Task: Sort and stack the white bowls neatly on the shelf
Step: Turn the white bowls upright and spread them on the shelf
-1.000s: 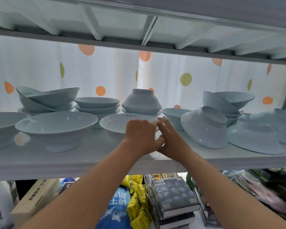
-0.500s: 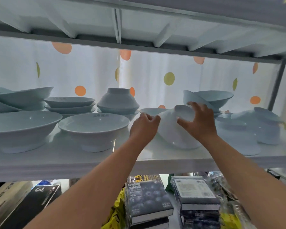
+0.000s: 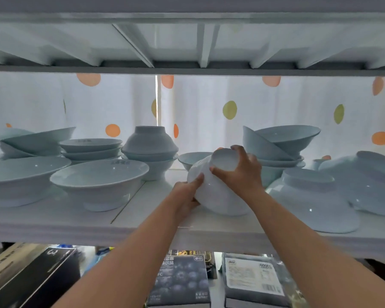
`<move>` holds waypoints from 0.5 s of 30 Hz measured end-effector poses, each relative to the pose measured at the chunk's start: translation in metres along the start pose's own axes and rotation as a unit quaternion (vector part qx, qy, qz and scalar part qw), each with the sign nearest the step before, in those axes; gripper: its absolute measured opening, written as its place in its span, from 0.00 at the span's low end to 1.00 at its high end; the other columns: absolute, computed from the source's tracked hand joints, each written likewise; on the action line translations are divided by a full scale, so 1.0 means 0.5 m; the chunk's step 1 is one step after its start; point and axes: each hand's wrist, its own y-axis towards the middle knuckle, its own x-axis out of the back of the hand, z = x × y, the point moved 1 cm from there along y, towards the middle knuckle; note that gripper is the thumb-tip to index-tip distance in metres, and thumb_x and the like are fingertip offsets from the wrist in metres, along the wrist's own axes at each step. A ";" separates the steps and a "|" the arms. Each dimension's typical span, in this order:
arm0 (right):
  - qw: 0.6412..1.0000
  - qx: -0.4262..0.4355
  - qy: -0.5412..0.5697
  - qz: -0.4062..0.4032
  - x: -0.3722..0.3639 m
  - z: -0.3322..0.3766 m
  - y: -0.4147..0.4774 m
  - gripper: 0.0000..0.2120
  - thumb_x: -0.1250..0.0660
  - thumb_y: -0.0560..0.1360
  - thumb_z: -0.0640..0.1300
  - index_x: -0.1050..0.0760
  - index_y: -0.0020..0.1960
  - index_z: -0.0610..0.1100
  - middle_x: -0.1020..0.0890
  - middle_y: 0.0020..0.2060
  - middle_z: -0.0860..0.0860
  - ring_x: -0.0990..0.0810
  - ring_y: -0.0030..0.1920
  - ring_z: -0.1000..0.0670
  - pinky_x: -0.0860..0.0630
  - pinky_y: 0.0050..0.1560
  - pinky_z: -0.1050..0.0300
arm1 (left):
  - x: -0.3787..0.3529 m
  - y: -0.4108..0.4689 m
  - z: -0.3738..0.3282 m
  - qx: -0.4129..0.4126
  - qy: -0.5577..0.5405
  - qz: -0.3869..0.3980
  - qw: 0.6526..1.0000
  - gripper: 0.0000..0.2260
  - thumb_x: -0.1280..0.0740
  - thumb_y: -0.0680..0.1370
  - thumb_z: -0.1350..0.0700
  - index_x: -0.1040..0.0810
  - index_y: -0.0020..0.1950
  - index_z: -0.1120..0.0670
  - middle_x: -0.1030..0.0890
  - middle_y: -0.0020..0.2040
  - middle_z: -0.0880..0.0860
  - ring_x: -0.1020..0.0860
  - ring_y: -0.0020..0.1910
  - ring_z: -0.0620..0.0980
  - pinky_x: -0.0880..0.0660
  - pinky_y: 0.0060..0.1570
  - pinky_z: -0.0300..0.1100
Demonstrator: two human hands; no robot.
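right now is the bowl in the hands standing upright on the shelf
No, the bowl is tipped with its foot toward the camera, right hand gripping that foot, left hand holding its side.

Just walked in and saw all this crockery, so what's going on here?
A person is sorting white bowls on a shelf. Both hands hold one tilted bowl: the right hand has its grip around the foot, the left hand steadies the lower side. Its rim seems to rest on the shelf. Some upright bowls sit to the left, an upside-down bowl to the right, not yet stacked.
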 end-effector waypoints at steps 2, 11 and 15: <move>1.000 -0.014 0.020 0.007 0.009 0.006 -0.004 0.34 0.26 0.64 0.59 0.33 0.66 0.51 0.29 0.58 0.39 0.30 0.62 0.39 0.35 0.65 0.50 | 0.002 -0.001 -0.001 -0.014 -0.010 -0.006 1.000 0.19 0.32 0.76 0.55 0.27 0.59 0.68 0.19 0.47 0.59 0.20 0.42 0.53 0.19 0.34 0.39; 0.989 -0.073 0.128 -0.004 0.036 0.043 -0.040 0.30 0.29 0.66 0.57 0.34 0.65 0.57 0.30 0.60 0.44 0.30 0.61 0.43 0.32 0.59 0.52 | 0.015 -0.049 -0.091 -0.137 0.088 -0.017 0.987 0.18 0.30 0.75 0.58 0.31 0.59 0.62 0.22 0.55 0.59 0.21 0.47 0.55 0.21 0.46 0.48; 0.982 -0.058 0.178 -0.006 0.036 0.052 -0.077 0.36 0.28 0.67 0.55 0.41 0.70 0.58 0.34 0.59 0.48 0.31 0.55 0.47 0.32 0.54 0.54 | 0.027 -0.087 -0.124 -0.235 0.224 -0.058 0.944 0.16 0.28 0.73 0.56 0.31 0.55 0.54 0.23 0.51 0.55 0.22 0.48 0.55 0.22 0.48 0.50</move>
